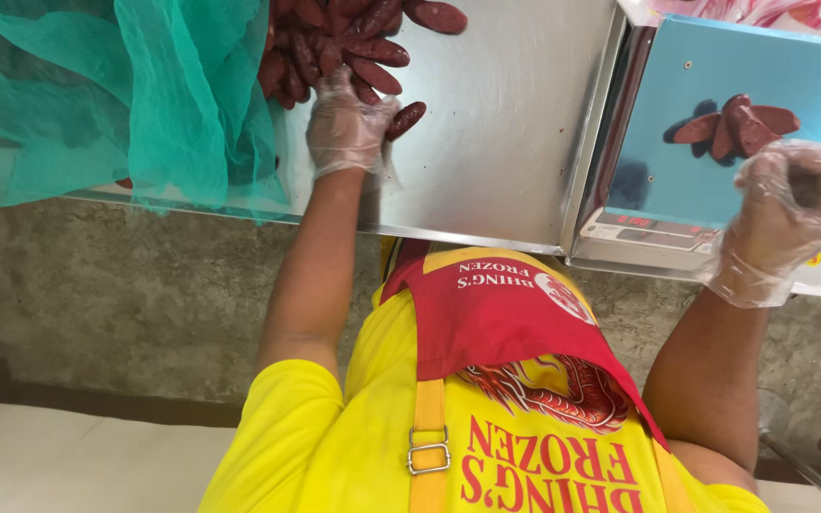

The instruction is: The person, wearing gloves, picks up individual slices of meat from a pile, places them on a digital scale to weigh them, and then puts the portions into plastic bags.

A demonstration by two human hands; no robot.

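Both gloved, left hand [344, 128] half-open, touching sausages [334, 43]

You have bare steel tabletop [496, 142] between the dark red sausage pile [334, 43] and blue scale platform [715, 76]. Bunched green netting [116, 95] blocks the far side.

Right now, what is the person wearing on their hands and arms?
Both hands wear thin, see-through plastic gloves, loose and crinkly, ending at the wrists: the left hand and the right hand. The forearms are bare. Short yellow sleeves cover the upper arms, part of a yellow shirt under a red and yellow apron.
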